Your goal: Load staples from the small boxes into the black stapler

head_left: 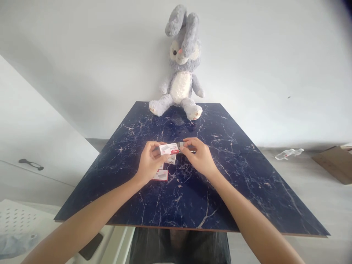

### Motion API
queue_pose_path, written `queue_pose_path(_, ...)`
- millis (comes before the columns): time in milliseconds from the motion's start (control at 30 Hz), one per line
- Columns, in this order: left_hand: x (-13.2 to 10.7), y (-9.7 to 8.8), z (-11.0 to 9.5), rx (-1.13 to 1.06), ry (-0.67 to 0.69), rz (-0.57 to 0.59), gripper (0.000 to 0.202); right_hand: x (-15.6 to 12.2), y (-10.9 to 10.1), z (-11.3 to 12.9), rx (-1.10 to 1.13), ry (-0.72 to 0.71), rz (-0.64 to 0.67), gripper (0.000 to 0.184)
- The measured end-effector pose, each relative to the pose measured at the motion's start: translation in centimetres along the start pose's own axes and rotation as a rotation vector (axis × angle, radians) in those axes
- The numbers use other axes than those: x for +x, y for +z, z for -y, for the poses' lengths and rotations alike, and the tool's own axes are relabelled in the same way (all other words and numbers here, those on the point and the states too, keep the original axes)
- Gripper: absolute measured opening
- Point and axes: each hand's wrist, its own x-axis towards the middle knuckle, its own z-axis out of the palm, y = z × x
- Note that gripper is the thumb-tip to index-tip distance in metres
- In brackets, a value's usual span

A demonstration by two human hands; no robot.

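Observation:
My left hand pinches a small white and red staple box, its printed side turned up, above the middle of the table. At the box's right end, the fingers of my right hand close on a small grey piece that looks like a strip of staples. Whether that strip is partly inside the box I cannot tell. Just below the hands lies a second small box, partly covered. Nearer to me is another red and white box with a staple picture, partly hidden by my left wrist.
A dark blue marble-patterned table spreads under my hands. A grey plush rabbit sits at its far edge against the wall. Right of the table, a clear plastic bottle and a cardboard box lie on the floor. A white cabinet stands left.

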Motion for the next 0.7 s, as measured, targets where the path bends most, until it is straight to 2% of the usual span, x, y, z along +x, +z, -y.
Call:
queue_pose_path(100,0.2,-0.4,-0.1,0.016,0.032,0.015,0.046,-0.1,0.0,0.1,-0.02,-0.065,-0.077,0.02)
queue_pose_path(233,0.5,-0.8,-0.4,0.078,0.085,0.039,0.046,-0.1,-0.2,0.0,0.011,-0.034,-0.14,0.019)
queue_pose_path(367,0.4,-0.8,-0.4,0.072,0.037,0.057,0.043,-0.2,-0.3,0.4,0.003,-0.033,-0.104,0.031)
queue_pose_path(567,0.3,-0.7,-0.2,0.068,0.015,0.072,0.044,-0.4,-0.4,1.0,-0.076,-0.017,-0.054,0.023)
queue_pose_path(700,0.4,-0.7,-0.2,0.069,-0.019,0.057,0.044,-0.3,-0.6,0.9,0.017,-0.052,0.002,0.018)
